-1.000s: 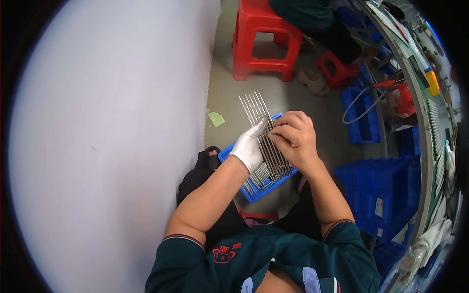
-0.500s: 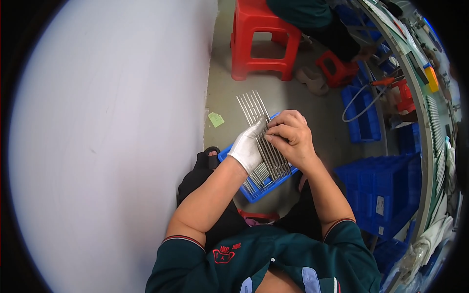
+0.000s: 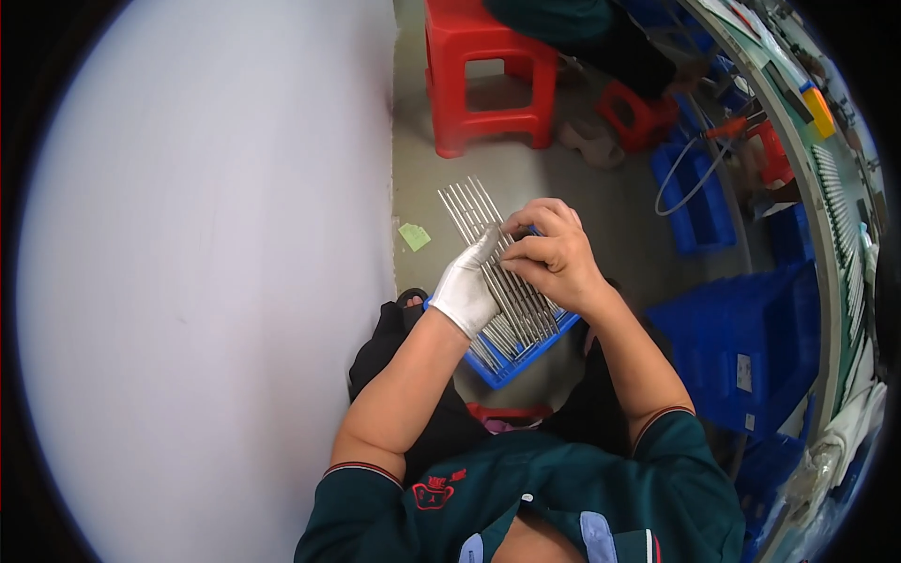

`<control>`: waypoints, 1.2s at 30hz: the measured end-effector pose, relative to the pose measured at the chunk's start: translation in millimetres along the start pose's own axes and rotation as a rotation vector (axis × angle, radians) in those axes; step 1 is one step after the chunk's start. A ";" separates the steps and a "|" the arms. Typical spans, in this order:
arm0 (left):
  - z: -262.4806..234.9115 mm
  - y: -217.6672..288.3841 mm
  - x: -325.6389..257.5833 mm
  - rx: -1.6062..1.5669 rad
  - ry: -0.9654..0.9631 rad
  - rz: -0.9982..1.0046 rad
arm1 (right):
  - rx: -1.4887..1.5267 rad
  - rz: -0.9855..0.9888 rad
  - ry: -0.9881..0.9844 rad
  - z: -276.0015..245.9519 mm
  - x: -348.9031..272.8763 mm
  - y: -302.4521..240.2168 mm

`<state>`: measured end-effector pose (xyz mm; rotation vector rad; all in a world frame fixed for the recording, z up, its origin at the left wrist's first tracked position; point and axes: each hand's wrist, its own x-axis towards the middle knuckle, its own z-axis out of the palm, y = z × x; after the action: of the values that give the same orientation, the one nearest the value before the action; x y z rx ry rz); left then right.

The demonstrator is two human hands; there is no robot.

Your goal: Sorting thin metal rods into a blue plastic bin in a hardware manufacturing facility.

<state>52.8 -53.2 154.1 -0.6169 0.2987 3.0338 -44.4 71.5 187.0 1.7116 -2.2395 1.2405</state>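
Note:
My left hand [image 3: 466,289], in a white glove, is closed round a fanned bundle of thin metal rods [image 3: 526,305]. Its thumb lies across the top of them. My right hand [image 3: 554,253] is bare and bent over the same rods, thumb and fingertips pinched on their upper side; whether it grips one single rod is too small to make out. Below the bundle, a blue bin [image 3: 502,377] holds more rods of the same sort. The rods' far ends stick out past my hands, slightly spread.
A white wall [image 3: 216,281] rises at my left. Ahead stand a red stool [image 3: 446,103] and a seated person's dark-clothed leg [image 3: 638,61]. Stacked blue crates [image 3: 741,347] stand at my right below a long workbench [image 3: 815,188]. A green paper [image 3: 414,236] lies on the floor.
The whole view has shifted a little as my head moved. Both hands stay at the rod bundle, with only slight movement of the right fingers.

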 end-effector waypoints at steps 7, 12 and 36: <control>-15.7 -1.4 6.6 -0.045 -0.089 0.037 | -0.163 -0.083 0.132 15.1 -4.9 -9.8; -17.1 -1.0 8.1 -0.015 -0.031 0.021 | -0.149 -0.028 0.148 15.0 -4.1 -16.2; -35.1 2.6 15.5 -0.151 -0.281 -0.084 | -0.136 -0.021 0.175 25.7 -8.6 -16.1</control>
<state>51.8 -62.7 116.8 -0.1957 0.0335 3.0252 -17.4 61.3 174.3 1.5121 -2.1459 1.1558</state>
